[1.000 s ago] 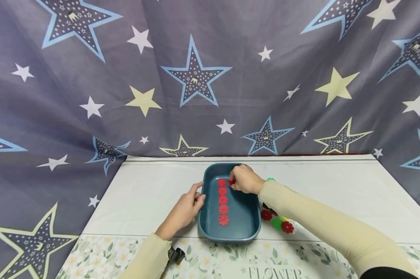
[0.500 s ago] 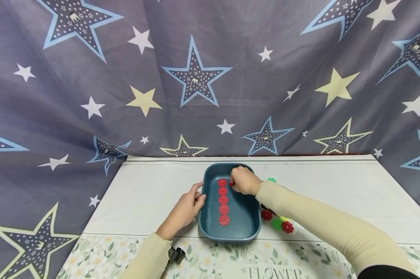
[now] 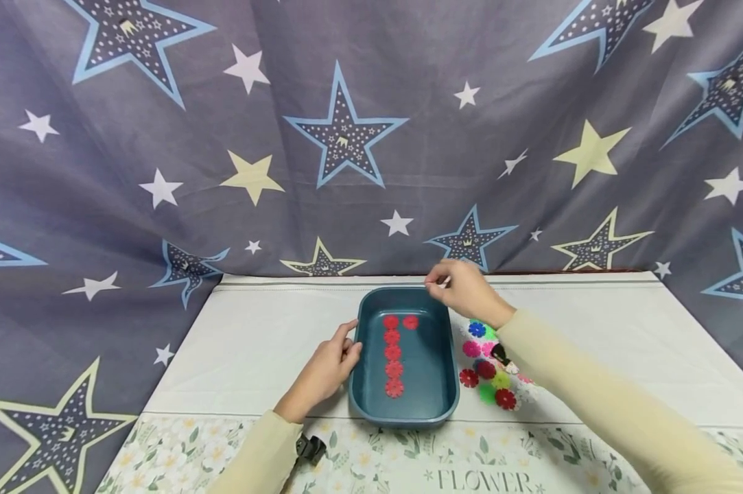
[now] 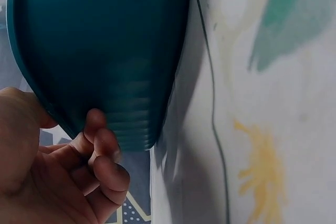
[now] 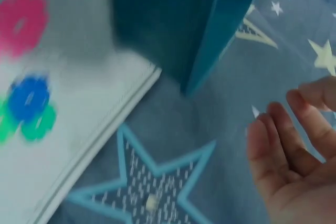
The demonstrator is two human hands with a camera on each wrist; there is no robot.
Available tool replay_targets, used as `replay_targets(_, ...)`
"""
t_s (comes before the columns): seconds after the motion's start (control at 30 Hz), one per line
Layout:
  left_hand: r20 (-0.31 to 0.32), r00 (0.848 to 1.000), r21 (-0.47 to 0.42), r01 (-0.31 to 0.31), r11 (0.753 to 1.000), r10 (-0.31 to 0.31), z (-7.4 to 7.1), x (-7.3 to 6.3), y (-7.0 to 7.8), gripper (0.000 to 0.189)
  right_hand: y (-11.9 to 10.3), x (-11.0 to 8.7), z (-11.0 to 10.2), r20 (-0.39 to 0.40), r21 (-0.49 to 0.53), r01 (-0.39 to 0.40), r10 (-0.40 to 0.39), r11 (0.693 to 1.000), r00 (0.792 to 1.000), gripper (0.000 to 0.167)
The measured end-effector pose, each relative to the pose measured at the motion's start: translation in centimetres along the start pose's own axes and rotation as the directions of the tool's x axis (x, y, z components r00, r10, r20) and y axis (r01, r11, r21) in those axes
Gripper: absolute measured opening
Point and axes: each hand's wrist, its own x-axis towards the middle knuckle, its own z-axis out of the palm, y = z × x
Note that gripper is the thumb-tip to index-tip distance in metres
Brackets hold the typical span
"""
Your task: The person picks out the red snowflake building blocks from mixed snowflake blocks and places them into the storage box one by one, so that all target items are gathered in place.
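Observation:
A dark teal tray (image 3: 422,384) lies on the table, its long side running away from me. Inside it, several red flower-shaped plastic discs (image 3: 393,353) form a column. A single red disc (image 3: 411,322) sits to the right of the column's far end. My left hand (image 3: 329,367) holds the tray's left rim; in the left wrist view, curled fingers (image 4: 107,148) lie against the outer wall. Above the tray's far right corner is my right hand (image 3: 464,288). The right wrist view shows its fingers (image 5: 281,145) loosely bent and apart, with nothing between them.
Right of the tray lies a loose group of flower discs, among them a blue disc (image 3: 477,330), a pink disc (image 3: 472,348) and a dark red disc (image 3: 505,398). A star-patterned curtain (image 3: 359,206) hangs behind the white table (image 3: 272,322).
My right hand has let go of a red disc inside the tray and lifted up and to the right, past the far rim. My left hand has stayed at the left rim.

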Motion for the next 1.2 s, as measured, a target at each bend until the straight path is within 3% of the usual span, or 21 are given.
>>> replay_targets(0.27, 0.014, 1.000, -0.003, 0.013, 1.000, -0.013, 0.1, 0.0, 0.0, 0.044, 2.7, -5.0, -3.4, 0.097, -0.044, -0.035, 0.039, 0.998, 0.994, 0.009)
replay_targets(0.43, 0.015, 1.000, 0.010, 0.018, 1.000, -0.018, 0.0, 0.1, 0.1, 0.044, 4.1, -9.1, -3.0, 0.190, -0.052, -0.069, 0.078, 0.996, 0.979, 0.020)
replay_targets(0.63, 0.026, 0.999, 0.012, 0.025, 1.000, -0.025, -0.2, 0.1, 0.1, 0.045, 5.1, -12.7, -1.5, 0.272, 0.008, -0.019, 0.016, 1.000, 0.962, 0.026)
replay_targets(0.87, 0.032, 0.999, -0.004, 0.031, 1.000, -0.030, -0.2, 0.0, 0.1, 0.045, 5.2, -13.8, -0.2, 0.316, 0.022, -0.010, 0.003, 1.000, 0.949, 0.029)
replay_targets(1.2, 0.031, 0.999, -0.012, 0.027, 1.000, -0.027, -0.1, 0.1, 0.4, 0.045, 4.9, -13.3, 0.4, 0.267, -0.065, -0.047, 0.063, 0.997, 0.962, 0.019)
